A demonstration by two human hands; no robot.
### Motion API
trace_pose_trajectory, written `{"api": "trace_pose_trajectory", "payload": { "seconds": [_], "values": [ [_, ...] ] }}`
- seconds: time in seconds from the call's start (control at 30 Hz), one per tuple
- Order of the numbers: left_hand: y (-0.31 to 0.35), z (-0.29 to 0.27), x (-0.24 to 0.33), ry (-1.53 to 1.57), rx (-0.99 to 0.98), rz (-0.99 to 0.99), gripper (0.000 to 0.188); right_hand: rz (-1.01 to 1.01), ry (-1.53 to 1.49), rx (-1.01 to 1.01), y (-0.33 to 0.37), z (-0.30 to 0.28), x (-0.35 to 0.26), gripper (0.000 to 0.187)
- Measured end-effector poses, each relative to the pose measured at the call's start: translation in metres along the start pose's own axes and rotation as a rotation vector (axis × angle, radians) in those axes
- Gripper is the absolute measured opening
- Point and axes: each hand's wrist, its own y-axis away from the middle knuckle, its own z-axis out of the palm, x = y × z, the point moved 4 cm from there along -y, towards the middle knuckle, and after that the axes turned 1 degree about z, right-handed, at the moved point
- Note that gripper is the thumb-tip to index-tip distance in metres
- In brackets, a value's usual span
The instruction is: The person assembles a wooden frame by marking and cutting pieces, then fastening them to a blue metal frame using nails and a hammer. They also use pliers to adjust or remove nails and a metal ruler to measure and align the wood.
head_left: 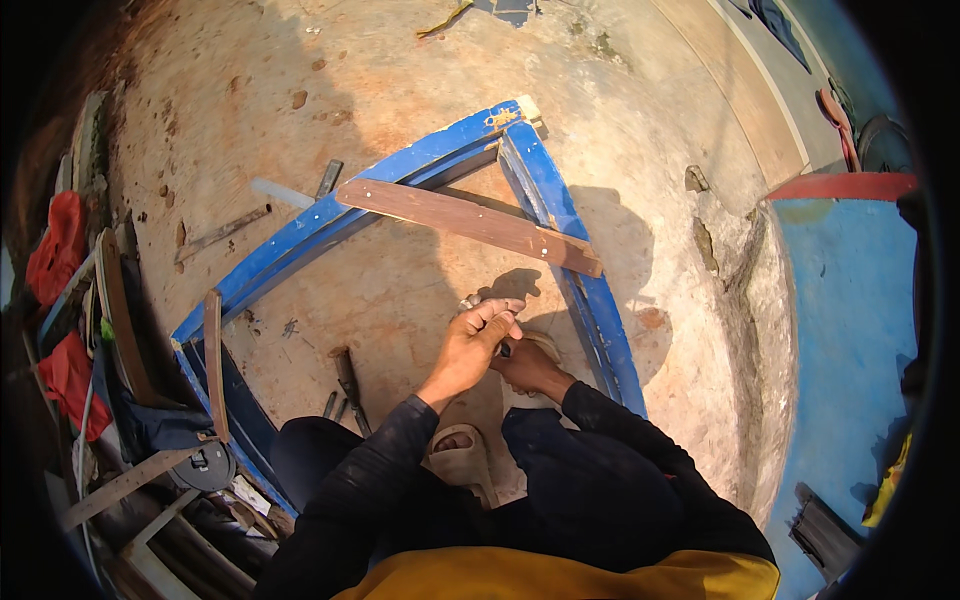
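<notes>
My left hand (pixel 468 345) is raised over the gap inside a blue wooden frame (pixel 425 152), its fingers curled together with a small pale object showing at their tips. Just below and to its right, my right hand (pixel 530 370) is closed close to the left palm. A bit of something dark shows between the two hands, too small to name. Across the frame's far right corner lies a brown wooden slat (pixel 470 220) with nail or screw heads at its ends. A shorter brown slat (pixel 214 365) spans the left corner.
Dark hand tools (pixel 347 378) lie on the concrete beside my left knee. Metal pieces (pixel 328 178) rest outside the frame's far side. Wood scraps, red cloth (pixel 62 245) and a round grey disc (pixel 208 467) crowd the left. A raised rough ledge and a blue surface (pixel 840 330) border the right.
</notes>
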Motion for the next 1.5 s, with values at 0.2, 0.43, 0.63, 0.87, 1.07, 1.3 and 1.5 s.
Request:
{"api": "trace_pose_trajectory", "payload": {
  "seconds": [0.2, 0.43, 0.63, 0.87, 1.07, 1.3, 1.5],
  "values": [
    [0.004, 0.002, -0.003, -0.053, -0.018, 0.05, 0.026, 0.013, 0.035, -0.014, 0.001, -0.001, 0.0, 0.048],
    [0.008, -0.002, -0.002, -0.029, 0.02, 0.092, 0.022, 0.002, 0.022, -0.025, -0.007, 0.003, 0.006, 0.054],
    [0.012, -0.004, 0.001, -0.149, 0.06, 0.144, 0.021, -0.029, 0.025, -0.019, -0.006, 0.003, 0.007, 0.055],
    [0.009, -0.004, -0.012, -0.125, 0.031, 0.15, 0.023, 0.02, 0.017, 0.021, -0.011, 0.005, 0.015, 0.041],
    [0.007, -0.002, -0.009, -0.188, 0.054, 0.257, 0.025, -0.186, -0.152, -0.013, -0.023, 0.009, 0.023, 0.028],
    [0.004, -0.006, -0.023, -0.115, 0.042, 0.254, 0.025, -0.205, -0.173, -0.042, -0.032, 0.005, 0.039, 0.036],
    [0.008, -0.01, -0.029, -0.041, 0.007, 0.192, 0.026, -0.126, -0.164, -0.058, -0.032, 0.006, 0.035, 0.036]
  ]
}}
